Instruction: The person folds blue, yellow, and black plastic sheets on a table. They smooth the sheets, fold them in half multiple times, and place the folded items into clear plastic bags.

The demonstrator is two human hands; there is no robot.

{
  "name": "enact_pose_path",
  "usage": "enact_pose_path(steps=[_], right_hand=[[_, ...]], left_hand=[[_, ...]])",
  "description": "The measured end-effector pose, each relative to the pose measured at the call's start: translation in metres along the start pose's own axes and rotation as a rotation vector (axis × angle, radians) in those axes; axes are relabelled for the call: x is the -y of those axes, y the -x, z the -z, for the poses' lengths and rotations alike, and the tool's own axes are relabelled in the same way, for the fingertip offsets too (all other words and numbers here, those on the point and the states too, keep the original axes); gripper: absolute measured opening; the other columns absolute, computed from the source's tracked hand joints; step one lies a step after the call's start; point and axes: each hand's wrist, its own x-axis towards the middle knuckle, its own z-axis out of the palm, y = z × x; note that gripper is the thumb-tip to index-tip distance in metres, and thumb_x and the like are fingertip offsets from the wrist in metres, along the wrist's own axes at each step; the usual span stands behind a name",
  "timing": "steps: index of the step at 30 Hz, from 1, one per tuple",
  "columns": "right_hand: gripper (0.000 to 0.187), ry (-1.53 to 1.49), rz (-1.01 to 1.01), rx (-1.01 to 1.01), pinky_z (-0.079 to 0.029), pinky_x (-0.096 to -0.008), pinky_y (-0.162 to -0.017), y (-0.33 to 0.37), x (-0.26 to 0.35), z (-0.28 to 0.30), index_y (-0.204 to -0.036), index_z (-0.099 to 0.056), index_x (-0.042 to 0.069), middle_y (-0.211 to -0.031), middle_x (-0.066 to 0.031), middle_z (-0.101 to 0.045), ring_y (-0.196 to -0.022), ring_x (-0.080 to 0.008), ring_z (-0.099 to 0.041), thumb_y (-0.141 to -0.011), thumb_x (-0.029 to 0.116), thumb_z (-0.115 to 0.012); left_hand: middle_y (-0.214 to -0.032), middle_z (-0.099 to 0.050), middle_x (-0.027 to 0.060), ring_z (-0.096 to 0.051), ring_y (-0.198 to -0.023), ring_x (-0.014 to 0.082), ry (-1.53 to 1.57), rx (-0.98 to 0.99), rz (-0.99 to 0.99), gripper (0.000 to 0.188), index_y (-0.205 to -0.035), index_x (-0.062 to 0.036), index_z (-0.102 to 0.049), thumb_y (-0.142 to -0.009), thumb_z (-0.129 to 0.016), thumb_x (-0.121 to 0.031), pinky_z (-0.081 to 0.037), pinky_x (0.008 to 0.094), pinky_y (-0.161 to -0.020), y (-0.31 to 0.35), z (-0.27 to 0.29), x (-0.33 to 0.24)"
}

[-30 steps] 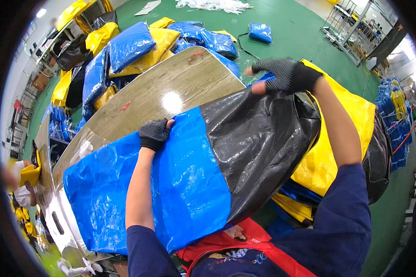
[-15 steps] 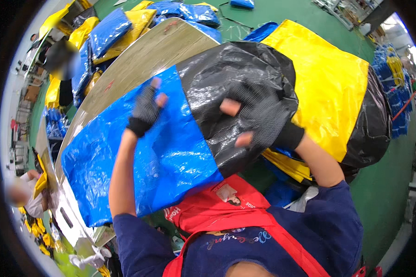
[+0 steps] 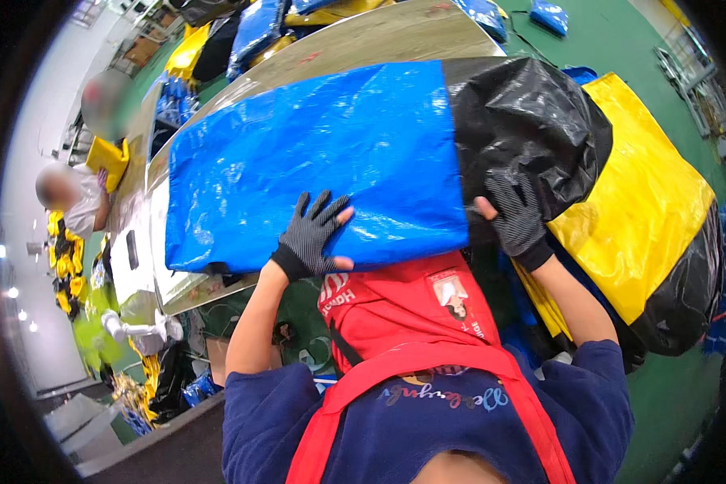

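A large flat piece of glossy plastic sheeting (image 3: 315,153), blue with a crumpled black end (image 3: 532,121) on the right, lies across the table in front of me. My left hand (image 3: 310,238), in a dark fingerless glove, rests on the near edge of the blue part with its fingers spread. My right hand (image 3: 515,214), gloved alike, lies on the near side of the black end, its thumb apart and its fingers stretched out. Neither hand grasps anything visible. The sheeting's near edge meets my red apron (image 3: 411,310).
Yellow sheeting (image 3: 645,210) with a black end hangs at my right. Beyond my work lies bare tabletop (image 3: 355,36), with blue and yellow folded bundles (image 3: 258,32) behind it. At the far left a person (image 3: 81,202) handles a yellow piece (image 3: 107,161). Green floor (image 3: 605,48) shows at the right.
Both hands have come back toward me, from the middle of the sheeting to its near edge. The blue part lies straighter across the table. The view has turned toward the left.
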Motion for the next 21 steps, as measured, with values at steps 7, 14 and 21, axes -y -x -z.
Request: enact_pose_path(steps=[7,14,21], right_hand=[[0.011,0.300,0.446,0.166,-0.047,-0.0418,-0.082,-0.018,0.006,0.039,-0.089,-0.068,0.015,-0.095,-0.0083,-0.067,-0.094,-0.0313,-0.061,-0.080,0.016,-0.062],[0.005,0.277,0.378,0.289,-0.046,-0.0384,-0.063,-0.097,0.037,0.114,-0.072,-0.065,0.010,-0.072,-0.0133,-0.063,-0.069,-0.0320,-0.060,-0.072,0.015,-0.065],[0.005,0.442,0.383,0.172,-0.046,-0.0386,-0.077,-0.114,0.037,0.132,-0.072,-0.066,0.014,-0.073,-0.0116,-0.064,-0.074,-0.0314,-0.062,-0.071,0.017,-0.063]], left_hand=[[-0.141,-0.038,0.0136,-0.035,-0.130,0.0366,-0.172,-0.110,0.303,0.085,-0.138,-0.0154,-0.036,-0.064,-0.073,-0.036,-0.020,0.0569,-0.108,0.114,-0.029,0.020],[-0.131,-0.048,0.0157,-0.044,-0.122,0.0356,-0.210,-0.284,0.343,0.067,-0.129,-0.0155,-0.048,-0.073,-0.065,-0.049,-0.030,0.0509,-0.103,0.156,-0.032,0.040],[-0.111,-0.063,0.0133,-0.063,-0.092,0.0309,-0.481,-0.672,0.385,0.051,-0.123,-0.0135,-0.057,-0.073,-0.065,-0.011,-0.050,0.0387,-0.081,0.151,0.042,0.059]])
